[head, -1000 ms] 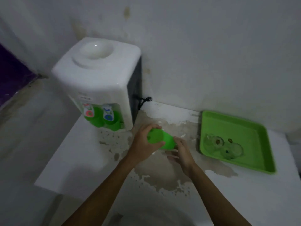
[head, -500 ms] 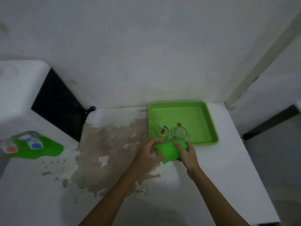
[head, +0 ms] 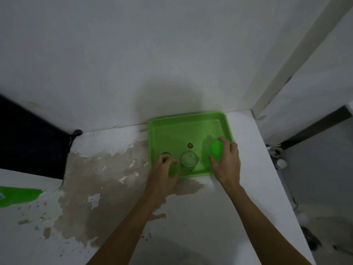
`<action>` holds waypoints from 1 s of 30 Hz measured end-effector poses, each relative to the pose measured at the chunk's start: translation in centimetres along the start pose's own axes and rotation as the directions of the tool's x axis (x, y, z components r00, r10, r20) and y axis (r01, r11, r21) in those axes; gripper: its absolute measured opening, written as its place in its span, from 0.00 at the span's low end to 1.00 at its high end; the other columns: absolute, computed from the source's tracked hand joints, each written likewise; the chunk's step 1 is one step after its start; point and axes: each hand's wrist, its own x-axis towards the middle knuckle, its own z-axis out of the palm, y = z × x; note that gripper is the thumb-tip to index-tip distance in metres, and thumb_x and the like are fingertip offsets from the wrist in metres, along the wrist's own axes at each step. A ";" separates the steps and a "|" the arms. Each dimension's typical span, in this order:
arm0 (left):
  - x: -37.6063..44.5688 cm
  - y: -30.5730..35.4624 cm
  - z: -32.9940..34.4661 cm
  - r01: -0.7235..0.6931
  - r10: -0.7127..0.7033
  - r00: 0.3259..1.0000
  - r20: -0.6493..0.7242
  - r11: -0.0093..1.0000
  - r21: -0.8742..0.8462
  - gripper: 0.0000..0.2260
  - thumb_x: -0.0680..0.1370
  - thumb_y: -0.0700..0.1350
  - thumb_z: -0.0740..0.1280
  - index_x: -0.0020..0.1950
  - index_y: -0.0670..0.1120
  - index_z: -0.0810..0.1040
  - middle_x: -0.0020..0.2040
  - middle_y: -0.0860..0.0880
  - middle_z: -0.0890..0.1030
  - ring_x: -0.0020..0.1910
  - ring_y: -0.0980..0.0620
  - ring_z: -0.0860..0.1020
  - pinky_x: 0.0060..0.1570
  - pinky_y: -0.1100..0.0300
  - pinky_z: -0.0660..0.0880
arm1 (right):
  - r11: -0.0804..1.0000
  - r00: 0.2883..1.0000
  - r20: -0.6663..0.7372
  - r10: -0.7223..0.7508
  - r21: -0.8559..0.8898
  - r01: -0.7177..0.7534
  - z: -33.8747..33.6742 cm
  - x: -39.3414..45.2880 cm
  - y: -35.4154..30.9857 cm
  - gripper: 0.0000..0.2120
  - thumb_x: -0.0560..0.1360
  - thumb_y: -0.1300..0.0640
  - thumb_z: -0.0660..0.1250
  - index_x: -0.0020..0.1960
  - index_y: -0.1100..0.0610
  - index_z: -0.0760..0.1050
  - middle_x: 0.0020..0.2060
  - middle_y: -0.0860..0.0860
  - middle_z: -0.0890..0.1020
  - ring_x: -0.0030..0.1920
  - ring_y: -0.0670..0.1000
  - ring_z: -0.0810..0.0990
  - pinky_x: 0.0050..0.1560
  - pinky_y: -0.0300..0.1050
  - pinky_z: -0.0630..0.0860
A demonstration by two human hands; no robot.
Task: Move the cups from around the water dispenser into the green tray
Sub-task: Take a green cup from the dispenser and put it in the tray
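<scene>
The green tray (head: 191, 121) lies on the white counter against the wall. Two clear glass cups stand inside it, one (head: 165, 154) at the front left and one (head: 188, 159) in the middle. My right hand (head: 227, 163) is closed around a green plastic cup (head: 216, 150) over the tray's right side. At the tray's front-left corner my left hand (head: 162, 171) grips a second green cup (head: 172, 170), mostly hidden by the fingers. The water dispenser (head: 28, 142) is cut off at the left edge.
A brown patch of peeled surface (head: 99, 175) spreads over the counter left of the tray. A black cable (head: 75, 133) hangs behind the dispenser, whose green drip tray (head: 19, 196) shows at far left. The counter's right edge (head: 271, 169) drops to the floor.
Both hands carried the green cups right from the dispenser to the tray. The cups, held together before, are now apart, one in each hand. The view swung right.
</scene>
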 end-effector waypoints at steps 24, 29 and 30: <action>-3.1 -5.6 -5.9 0.031 -0.040 0.999 -0.019 0.937 -0.347 0.15 0.74 0.39 0.73 0.45 0.61 0.78 0.44 0.59 0.83 0.45 0.64 0.80 0.45 0.69 0.74 | 0.973 0.979 0.103 -0.178 0.165 0.160 1.3 -3.1 -6.8 0.07 0.72 0.61 0.72 0.50 0.57 0.79 0.45 0.53 0.81 0.44 0.51 0.79 0.45 0.51 0.79; -7.4 -10.0 -10.3 0.047 -0.086 0.993 -0.084 0.922 -0.384 0.14 0.74 0.39 0.73 0.43 0.60 0.79 0.43 0.63 0.83 0.41 0.64 0.80 0.44 0.68 0.74 | 0.943 0.918 0.281 -0.278 0.261 0.206 5.1 -6.8 -11.6 0.04 0.73 0.63 0.69 0.44 0.56 0.80 0.35 0.48 0.82 0.37 0.47 0.80 0.40 0.53 0.80; -8.3 -11.2 -11.2 0.062 -0.104 0.991 -0.083 0.915 -0.398 0.12 0.74 0.41 0.73 0.43 0.59 0.79 0.45 0.63 0.83 0.42 0.63 0.81 0.44 0.67 0.75 | 0.941 0.906 0.308 -0.290 0.266 0.210 6.0 -7.7 -12.7 0.04 0.73 0.64 0.69 0.44 0.56 0.80 0.35 0.48 0.82 0.37 0.47 0.80 0.40 0.52 0.80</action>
